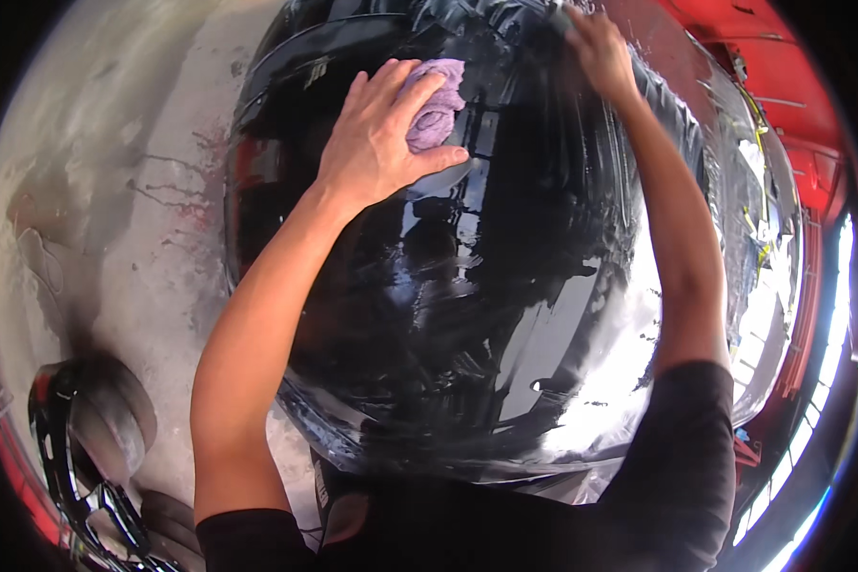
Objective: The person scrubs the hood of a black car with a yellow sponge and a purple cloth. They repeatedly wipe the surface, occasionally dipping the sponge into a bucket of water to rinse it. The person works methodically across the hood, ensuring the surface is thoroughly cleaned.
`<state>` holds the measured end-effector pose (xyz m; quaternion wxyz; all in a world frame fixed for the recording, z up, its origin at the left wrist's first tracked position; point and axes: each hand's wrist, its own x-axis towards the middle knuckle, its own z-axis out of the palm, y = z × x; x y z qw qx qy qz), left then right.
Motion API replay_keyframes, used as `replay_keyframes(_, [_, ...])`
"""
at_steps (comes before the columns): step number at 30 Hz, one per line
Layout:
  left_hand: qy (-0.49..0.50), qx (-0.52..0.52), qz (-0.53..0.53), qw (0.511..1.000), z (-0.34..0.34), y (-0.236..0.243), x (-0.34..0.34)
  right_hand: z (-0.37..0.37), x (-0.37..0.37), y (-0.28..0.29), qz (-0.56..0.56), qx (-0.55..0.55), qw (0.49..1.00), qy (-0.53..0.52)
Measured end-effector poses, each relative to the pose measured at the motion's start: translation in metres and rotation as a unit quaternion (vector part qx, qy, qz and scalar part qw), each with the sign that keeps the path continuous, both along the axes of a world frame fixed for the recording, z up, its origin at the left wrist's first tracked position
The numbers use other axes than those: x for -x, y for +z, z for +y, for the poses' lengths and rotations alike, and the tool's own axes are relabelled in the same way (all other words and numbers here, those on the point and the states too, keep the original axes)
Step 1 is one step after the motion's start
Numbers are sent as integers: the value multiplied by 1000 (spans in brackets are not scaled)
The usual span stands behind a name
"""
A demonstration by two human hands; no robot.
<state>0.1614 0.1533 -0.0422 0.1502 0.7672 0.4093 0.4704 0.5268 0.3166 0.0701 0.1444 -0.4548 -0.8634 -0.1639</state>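
A large, glossy black curved panel (381, 257), apparently part of a car body, fills the middle of the head view. Wet, pale streaks cover its far and right parts. My left hand (377, 133) rests over the panel's far left part, its fingers curled round a crumpled purple cloth (437, 116) and the thumb stretched out to the right. At the far right edge of the panel, my right hand (601, 52) is bent over the streaked surface. A small greyish thing shows at its fingertips, too blurred to name.
Stained grey concrete floor (176, 181) lies to the left. At the lower left are black glossy parts (57, 419) beside a dark round object (114, 419). Masked, shiny bodywork with yellow strips (761, 210) curves along the right, with red structures (791, 114) beyond.
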Motion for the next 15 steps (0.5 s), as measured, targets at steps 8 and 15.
replay_keyframes(8, [13,35,-12,999,-2,-10,13,-163,72,-8,20,116,993,-20])
replay_keyframes(15, [-9,18,-38,999,1,-2,5,42,41,-7,-53,-21,998,-41])
